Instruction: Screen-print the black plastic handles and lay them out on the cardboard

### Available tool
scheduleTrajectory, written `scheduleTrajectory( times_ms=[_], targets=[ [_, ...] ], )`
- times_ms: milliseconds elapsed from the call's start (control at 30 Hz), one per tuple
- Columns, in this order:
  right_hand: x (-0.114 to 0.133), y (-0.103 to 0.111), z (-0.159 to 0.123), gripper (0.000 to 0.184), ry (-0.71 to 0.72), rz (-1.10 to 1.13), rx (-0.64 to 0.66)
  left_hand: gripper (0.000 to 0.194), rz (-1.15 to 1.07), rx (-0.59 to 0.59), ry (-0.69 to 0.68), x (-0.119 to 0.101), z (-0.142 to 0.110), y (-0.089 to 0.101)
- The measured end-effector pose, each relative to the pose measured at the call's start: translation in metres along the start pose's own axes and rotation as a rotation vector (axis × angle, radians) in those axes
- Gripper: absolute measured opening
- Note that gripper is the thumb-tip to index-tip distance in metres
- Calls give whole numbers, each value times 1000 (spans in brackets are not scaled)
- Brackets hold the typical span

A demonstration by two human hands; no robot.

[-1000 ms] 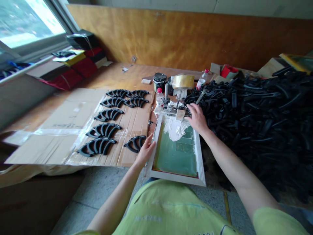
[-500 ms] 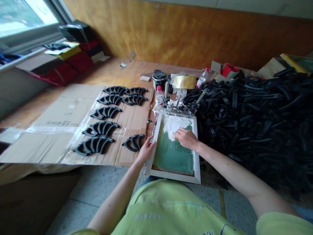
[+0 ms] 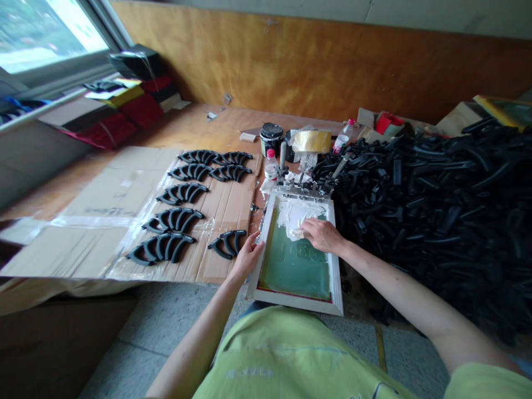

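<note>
A white-framed printing screen (image 3: 295,300) with green mesh lies in front of me, with white ink (image 3: 293,212) smeared over its far end. My left hand (image 3: 248,256) grips the frame's left edge, fingers curled over it. On the mesh near the ink, my right hand (image 3: 322,235) is closed and pressing a small flat scraper that is mostly hidden under the fingers. A set of black curved handles (image 3: 226,243) lies just left of my left hand.
Rows of black curved handles (image 3: 174,219) lie on flattened cardboard (image 3: 103,221) to the left. A big heap of the same black handles (image 3: 436,183) fills the right. Beyond the screen stand an ink can (image 3: 271,136), a small bottle (image 3: 271,162) and a yellow wrapped bundle (image 3: 311,139).
My right hand left the clamp end beyond the frame and came down onto the mesh by the white ink, then shifted slightly right. My left hand stayed on the frame's edge.
</note>
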State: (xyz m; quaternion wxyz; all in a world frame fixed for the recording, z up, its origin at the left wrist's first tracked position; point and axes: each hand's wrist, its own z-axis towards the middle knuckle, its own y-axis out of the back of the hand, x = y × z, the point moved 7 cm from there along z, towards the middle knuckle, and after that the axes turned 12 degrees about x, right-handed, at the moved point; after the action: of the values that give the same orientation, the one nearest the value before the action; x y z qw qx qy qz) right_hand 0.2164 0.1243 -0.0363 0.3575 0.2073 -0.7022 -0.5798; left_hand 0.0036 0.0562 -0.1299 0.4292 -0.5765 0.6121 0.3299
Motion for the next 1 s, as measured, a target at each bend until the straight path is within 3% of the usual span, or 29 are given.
scheduleTrajectory(
  times_ms=[100, 167, 233, 300, 400, 467, 500, 567, 633, 767, 833, 900, 933, 1000],
  targets=[
    [-26, 33, 23, 37, -172, 39, -95, 76, -58, 11, -5, -21, -10, -2],
    [-49, 56, 34, 53, -284, 39, -142, 69, -70, 10, -37, -44, -18, -1],
    [-78, 76, 30, 52, -368, 63, -212, 55, -53, 2, -79, -71, -23, -1],
    [-111, 88, 6, 41, -465, 145, -334, 49, -53, 2, -147, -100, -23, -3],
    [-152, 71, -44, 28, -687, 287, -455, 43, -168, 10, -375, -149, -12, -10],
    [-156, 38, -59, 21, -735, 329, -388, 43, -256, 26, -461, -170, -1, -17],
    [-148, 19, -58, 17, -690, 334, -313, 44, -285, 18, -465, -174, 4, -20],
    [-119, -17, -46, 16, -516, 314, -153, 48, -323, -41, -431, -166, 12, -25],
    [-83, -38, -34, 24, -377, 238, -73, 51, -346, -65, -342, -136, 13, -35],
    [-16, -36, -27, 16, -321, 126, -150, 55, -363, 186, 131, -40, 1, -87],
    [22, -31, -27, 17, -191, 96, -158, 48, -427, 202, 239, -6, -11, -98],
    [45, -29, -31, 22, -12, 80, -119, 37, -469, 116, 234, 12, -19, -85],
    [42, -26, -37, 24, 17, 80, -115, 32, -461, 58, 218, 19, -23, -69],
    [0, -14, -59, 28, -138, 79, -174, 30, -393, -92, 192, 34, -29, -20]
  ],
)
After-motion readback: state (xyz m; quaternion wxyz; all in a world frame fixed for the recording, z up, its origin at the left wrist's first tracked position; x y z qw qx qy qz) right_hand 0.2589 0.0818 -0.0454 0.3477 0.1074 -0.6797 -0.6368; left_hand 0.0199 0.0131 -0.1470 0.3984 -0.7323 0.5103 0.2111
